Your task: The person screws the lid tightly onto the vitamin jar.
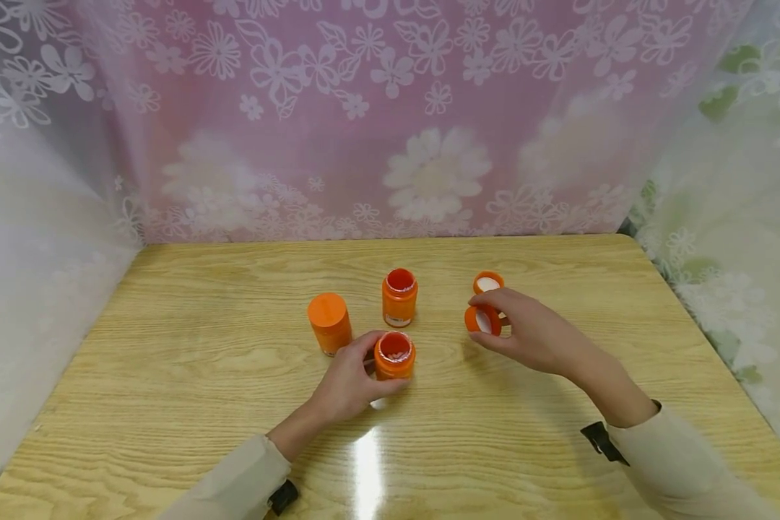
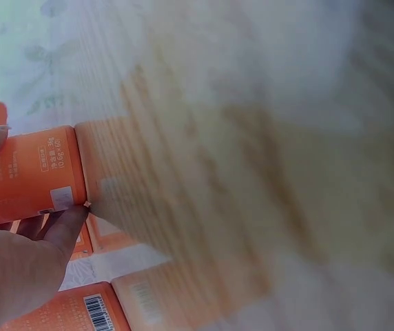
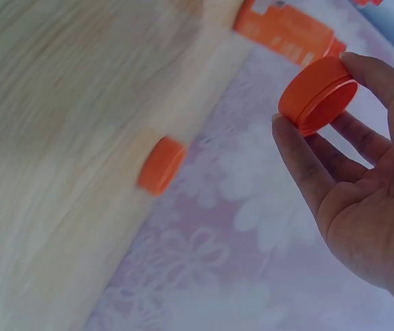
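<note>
My left hand (image 1: 346,383) grips an uncapped orange bottle (image 1: 395,370) standing upright, thumb on the near side and fingers round the far side. Small pale pieces show inside its mouth. In the left wrist view this bottle (image 2: 35,176) has white printing, with the fingertips near its base. Above the table to the right, my right hand (image 1: 539,328) pinches an orange cap (image 1: 483,320) by its rim, its pale-lined inside partly showing. The right wrist view has this cap (image 3: 317,93) between thumb and fingers. Another cap (image 1: 489,280) lies inside up just behind that hand.
A second uncapped orange bottle (image 1: 399,303) stands right behind the gripped one. To the left is a capped orange bottle (image 1: 331,328), close to my left fingers. The wooden table (image 1: 201,310) ends at a flowered pink curtain (image 1: 338,159); pale curtains hang at both sides.
</note>
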`<action>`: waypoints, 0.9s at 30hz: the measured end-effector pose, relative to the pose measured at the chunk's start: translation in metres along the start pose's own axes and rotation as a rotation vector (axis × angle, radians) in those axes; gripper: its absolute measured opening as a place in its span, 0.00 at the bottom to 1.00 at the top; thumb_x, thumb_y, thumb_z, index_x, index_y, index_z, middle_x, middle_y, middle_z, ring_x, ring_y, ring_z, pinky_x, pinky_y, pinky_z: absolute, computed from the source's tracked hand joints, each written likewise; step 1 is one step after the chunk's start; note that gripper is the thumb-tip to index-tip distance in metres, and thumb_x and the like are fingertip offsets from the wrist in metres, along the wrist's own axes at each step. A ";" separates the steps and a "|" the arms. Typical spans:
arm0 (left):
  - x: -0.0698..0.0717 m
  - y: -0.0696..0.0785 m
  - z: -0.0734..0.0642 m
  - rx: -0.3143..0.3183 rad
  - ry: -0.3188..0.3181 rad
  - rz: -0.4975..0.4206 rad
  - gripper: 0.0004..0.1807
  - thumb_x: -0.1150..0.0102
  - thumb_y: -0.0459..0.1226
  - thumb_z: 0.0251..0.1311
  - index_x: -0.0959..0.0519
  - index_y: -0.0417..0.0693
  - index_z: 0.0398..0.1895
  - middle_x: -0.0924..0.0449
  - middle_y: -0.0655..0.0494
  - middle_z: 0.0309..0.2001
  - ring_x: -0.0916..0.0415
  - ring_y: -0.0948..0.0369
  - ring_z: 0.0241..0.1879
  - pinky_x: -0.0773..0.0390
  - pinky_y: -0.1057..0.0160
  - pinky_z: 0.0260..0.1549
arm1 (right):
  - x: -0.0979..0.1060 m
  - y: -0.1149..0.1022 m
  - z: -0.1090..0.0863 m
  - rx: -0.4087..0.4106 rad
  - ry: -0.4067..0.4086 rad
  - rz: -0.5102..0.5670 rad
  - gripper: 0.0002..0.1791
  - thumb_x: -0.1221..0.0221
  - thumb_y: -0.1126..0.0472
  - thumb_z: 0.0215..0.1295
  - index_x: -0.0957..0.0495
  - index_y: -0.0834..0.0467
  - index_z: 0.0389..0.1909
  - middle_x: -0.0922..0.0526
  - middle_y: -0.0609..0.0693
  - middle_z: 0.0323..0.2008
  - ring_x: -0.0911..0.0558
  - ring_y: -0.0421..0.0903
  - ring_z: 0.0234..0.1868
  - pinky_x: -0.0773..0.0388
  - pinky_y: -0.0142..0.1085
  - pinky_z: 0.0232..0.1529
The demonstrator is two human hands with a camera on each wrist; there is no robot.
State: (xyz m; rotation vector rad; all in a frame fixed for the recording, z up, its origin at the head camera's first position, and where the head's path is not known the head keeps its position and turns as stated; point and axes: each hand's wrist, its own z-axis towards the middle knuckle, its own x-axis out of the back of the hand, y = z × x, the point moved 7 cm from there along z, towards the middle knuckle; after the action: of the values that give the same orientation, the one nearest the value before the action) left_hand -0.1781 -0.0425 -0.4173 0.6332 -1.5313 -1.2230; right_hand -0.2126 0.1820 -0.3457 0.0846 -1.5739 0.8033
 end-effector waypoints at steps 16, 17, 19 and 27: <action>0.001 0.000 0.001 -0.014 -0.010 0.003 0.31 0.27 0.42 0.49 0.28 0.51 0.58 0.24 0.62 0.50 0.26 0.66 0.50 0.25 0.62 0.51 | -0.003 -0.069 0.018 0.236 0.168 0.128 0.23 0.32 0.55 0.57 0.27 0.55 0.52 0.25 0.42 0.41 0.25 0.38 0.42 0.23 0.32 0.42; 0.001 0.000 0.001 -0.014 -0.011 0.001 0.31 0.27 0.43 0.50 0.28 0.51 0.58 0.24 0.62 0.51 0.26 0.66 0.50 0.26 0.62 0.51 | -0.003 -0.071 0.019 0.247 0.181 0.141 0.24 0.32 0.55 0.57 0.27 0.55 0.53 0.24 0.42 0.43 0.25 0.38 0.42 0.23 0.33 0.43; 0.001 -0.001 0.001 -0.011 -0.013 -0.003 0.31 0.27 0.43 0.50 0.28 0.51 0.58 0.25 0.62 0.51 0.26 0.66 0.50 0.26 0.62 0.51 | -0.004 -0.076 0.021 0.268 0.199 0.165 0.25 0.32 0.56 0.57 0.26 0.54 0.56 0.24 0.42 0.45 0.26 0.38 0.43 0.23 0.34 0.44; 0.002 0.011 -0.002 0.016 -0.013 -0.008 0.30 0.28 0.35 0.51 0.29 0.46 0.59 0.25 0.56 0.52 0.25 0.60 0.51 0.26 0.58 0.53 | -0.008 -0.089 0.024 0.275 0.242 0.277 0.23 0.35 0.54 0.61 0.25 0.45 0.58 0.25 0.40 0.51 0.26 0.38 0.48 0.22 0.35 0.44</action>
State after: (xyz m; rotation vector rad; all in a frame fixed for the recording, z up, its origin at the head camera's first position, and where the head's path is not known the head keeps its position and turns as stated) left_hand -0.1753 -0.0414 -0.4066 0.6436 -1.5515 -1.2246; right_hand -0.1875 0.0990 -0.3128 -0.0323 -1.2543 1.1995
